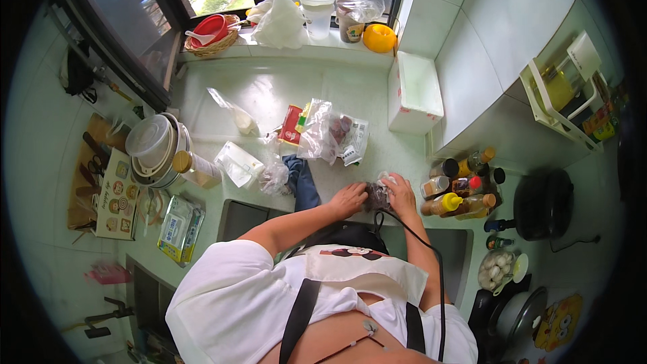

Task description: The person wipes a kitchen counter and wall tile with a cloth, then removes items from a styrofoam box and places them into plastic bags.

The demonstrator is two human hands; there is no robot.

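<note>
At the front edge of the counter, a clear plastic bag with dark brown-red contents sits between my two hands. My left hand has curled fingers pressed on the bag's left side. My right hand grips its right side and gathered top. What exactly is inside I cannot make out. Beyond it lie another clear bag with dark round pieces showing at its right, a red packet and a printed white packet. A dark blue cloth lies left of my left hand.
Sauce and spice bottles crowd the right. A white foam box stands at the back right. Stacked bowls and a lidded jar are at left. A black cable hangs near my right arm; sink edges lie below.
</note>
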